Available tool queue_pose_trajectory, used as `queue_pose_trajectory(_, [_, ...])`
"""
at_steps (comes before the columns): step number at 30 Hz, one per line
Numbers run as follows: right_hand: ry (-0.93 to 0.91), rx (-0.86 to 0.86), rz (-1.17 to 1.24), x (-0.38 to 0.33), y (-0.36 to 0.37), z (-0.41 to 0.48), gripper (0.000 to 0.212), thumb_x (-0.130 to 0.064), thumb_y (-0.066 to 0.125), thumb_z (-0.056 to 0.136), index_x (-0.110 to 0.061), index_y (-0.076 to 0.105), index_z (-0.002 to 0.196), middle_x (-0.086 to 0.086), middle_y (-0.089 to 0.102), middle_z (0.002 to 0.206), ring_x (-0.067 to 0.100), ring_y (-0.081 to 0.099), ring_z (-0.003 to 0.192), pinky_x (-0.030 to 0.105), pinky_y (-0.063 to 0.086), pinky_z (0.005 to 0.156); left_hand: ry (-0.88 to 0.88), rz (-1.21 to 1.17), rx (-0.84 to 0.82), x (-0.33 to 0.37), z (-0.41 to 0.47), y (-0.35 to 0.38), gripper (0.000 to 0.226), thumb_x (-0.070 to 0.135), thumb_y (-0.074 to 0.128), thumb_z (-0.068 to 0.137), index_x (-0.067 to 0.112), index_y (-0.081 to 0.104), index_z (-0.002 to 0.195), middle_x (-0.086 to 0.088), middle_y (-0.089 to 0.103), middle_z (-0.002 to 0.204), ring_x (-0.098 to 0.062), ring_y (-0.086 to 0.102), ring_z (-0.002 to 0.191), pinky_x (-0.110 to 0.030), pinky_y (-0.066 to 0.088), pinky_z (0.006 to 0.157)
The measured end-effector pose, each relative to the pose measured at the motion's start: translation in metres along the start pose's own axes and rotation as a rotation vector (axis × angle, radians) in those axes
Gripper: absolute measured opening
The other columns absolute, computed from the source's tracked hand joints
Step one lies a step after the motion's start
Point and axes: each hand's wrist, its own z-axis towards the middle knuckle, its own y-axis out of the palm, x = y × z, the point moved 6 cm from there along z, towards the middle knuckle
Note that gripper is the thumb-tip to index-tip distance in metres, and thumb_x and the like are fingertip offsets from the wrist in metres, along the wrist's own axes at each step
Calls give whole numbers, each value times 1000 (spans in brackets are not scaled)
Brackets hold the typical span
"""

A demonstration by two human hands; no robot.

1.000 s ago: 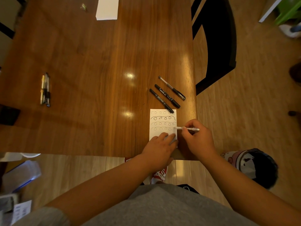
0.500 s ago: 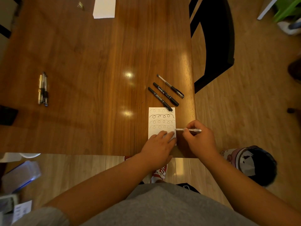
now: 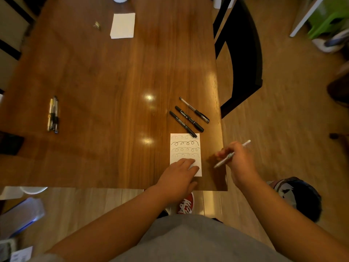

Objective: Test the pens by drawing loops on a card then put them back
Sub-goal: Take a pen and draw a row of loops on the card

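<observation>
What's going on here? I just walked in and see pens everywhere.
A person is testing pens. The left hand pins a white card carrying four rows of loops. The right hand holds a white pen just off the card's right edge. Three dark pens lie above the card; another bunch lies far left.

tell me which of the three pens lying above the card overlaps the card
The leftmost black pen: its lower tip lies over the white card's top edge. The middle black marker and the clear-barrelled pen lie wholly on the wooden table.
</observation>
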Motion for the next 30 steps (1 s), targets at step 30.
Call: queue_pose_trajectory(30, [-195, -108, -505, -127, 129, 138, 15, -30, 52, 98, -24, 63, 89, 0, 66, 78, 12, 61, 65, 23, 49, 53, -322, 35, 137, -145, 76, -66, 72, 53, 52, 90, 34, 13, 148, -1, 16, 160, -23, 10, 147, -41, 0, 113])
